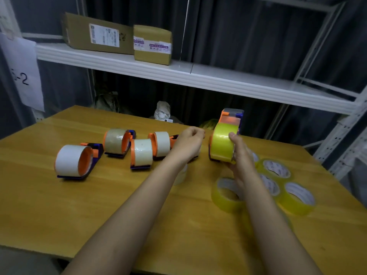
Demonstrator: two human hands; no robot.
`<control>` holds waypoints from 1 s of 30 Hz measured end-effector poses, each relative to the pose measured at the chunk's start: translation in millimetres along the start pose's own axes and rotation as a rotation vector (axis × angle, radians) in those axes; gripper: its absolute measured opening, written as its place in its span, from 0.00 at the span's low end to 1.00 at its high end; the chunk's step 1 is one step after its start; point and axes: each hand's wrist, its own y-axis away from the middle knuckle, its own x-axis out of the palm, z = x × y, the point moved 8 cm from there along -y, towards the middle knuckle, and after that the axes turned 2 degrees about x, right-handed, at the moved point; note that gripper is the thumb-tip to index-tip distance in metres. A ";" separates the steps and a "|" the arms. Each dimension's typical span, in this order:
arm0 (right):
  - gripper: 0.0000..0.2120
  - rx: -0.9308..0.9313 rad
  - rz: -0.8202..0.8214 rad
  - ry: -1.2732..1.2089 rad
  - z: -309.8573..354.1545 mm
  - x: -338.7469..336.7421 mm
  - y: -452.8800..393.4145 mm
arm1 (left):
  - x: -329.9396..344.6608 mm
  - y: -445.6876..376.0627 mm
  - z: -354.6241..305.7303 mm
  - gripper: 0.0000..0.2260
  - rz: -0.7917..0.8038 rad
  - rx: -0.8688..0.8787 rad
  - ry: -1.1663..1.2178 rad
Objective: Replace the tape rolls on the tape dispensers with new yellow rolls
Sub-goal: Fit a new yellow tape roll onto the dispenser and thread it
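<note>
My right hand (241,157) grips a yellow tape roll (222,144) mounted on an orange and blue dispenser (232,119), held upright just above the table at the right. My left hand (188,144) hovers left of it with fingers curled; nothing shows between them. Several dispensers carry whitish or clear rolls in a row at the left: one nearest (74,161), one behind (117,141), one in the middle (141,153), one partly hidden by my left hand (161,143). Loose yellow rolls (226,194) lie flat at the right, some under my right forearm.
The wooden table (99,211) ends close behind the dispensers. A pale loose roll (181,175) lies under my left forearm. A white metal shelf (198,77) overhangs the back edge, with two cardboard boxes (152,44) on it. A shelf upright (341,139) stands at the right.
</note>
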 end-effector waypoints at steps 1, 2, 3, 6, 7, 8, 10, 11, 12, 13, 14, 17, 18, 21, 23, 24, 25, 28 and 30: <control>0.17 0.004 -0.016 -0.002 2.1 -6.0 -5.9 | 7.1 -6.3 0.6 0.10 0.017 -0.011 -0.028; 0.13 0.016 -0.034 -0.005 4.1 -11.9 -11.4 | 14.0 -12.6 0.7 0.12 0.031 -0.015 -0.057; 0.12 0.025 -0.051 0.003 6.9 -17.9 -16.4 | 21.5 -19.8 0.2 0.14 0.043 -0.019 -0.091; 0.24 0.057 -0.081 0.071 11.8 -33.7 -29.6 | 42.4 -39.5 3.3 0.18 0.064 -0.047 -0.198; 0.26 0.074 -0.083 0.088 11.5 -38.5 -33.7 | 49.5 -45.1 6.0 0.19 0.077 -0.067 -0.230; 0.24 0.084 -0.084 0.098 10.8 -43.1 -37.7 | 55.9 -50.1 9.3 0.19 0.088 -0.083 -0.261; 0.15 0.100 -0.080 0.108 9.4 -53.3 -46.0 | 70.4 -60.2 18.0 0.19 0.099 -0.118 -0.323; 0.12 0.108 -0.080 0.110 8.0 -56.6 -49.2 | 75.6 -63.8 23.7 0.20 0.102 -0.143 -0.357; 0.10 0.116 -0.079 0.114 6.1 -58.7 -51.6 | 79.0 -67.0 30.5 0.22 0.103 -0.164 -0.384; 0.10 0.116 -0.078 0.125 6.1 -63.0 -55.5 | 85.9 -72.7 35.5 0.24 0.106 -0.180 -0.391; 0.10 0.116 -0.077 0.134 5.7 -66.6 -58.9 | 91.6 -77.0 40.8 0.25 0.105 -0.201 -0.373; 0.14 0.143 -0.074 0.142 4.2 -75.3 -67.2 | 104.0 -89.1 52.5 0.24 0.085 -0.253 -0.286; 0.14 0.151 -0.070 0.145 3.4 -77.8 -69.9 | 106.9 -92.4 55.8 0.22 0.077 -0.260 -0.275; 0.14 0.171 -0.078 0.155 0.9 -84.1 -76.6 | 113.1 -98.8 60.0 0.13 0.059 -0.256 -0.229; 0.14 0.183 -0.083 0.177 -2.5 -87.9 -80.8 | 117.3 -99.7 62.1 0.14 0.052 -0.265 -0.169; 0.15 0.188 -0.087 0.186 -3.8 -89.3 -82.0 | 118.4 -99.5 62.2 0.15 0.048 -0.269 -0.152; 0.15 0.195 -0.094 0.188 -5.2 -90.6 -82.7 | 119.1 -99.6 61.8 0.16 0.041 -0.269 -0.136; 0.17 0.209 -0.120 0.166 -9.5 -96.3 -86.4 | 116.7 -101.4 60.7 0.18 -0.006 -0.262 -0.034; 0.16 0.213 -0.139 0.130 -12.3 -98.6 -89.7 | 110.2 -104.9 52.2 0.12 -0.042 -0.210 0.044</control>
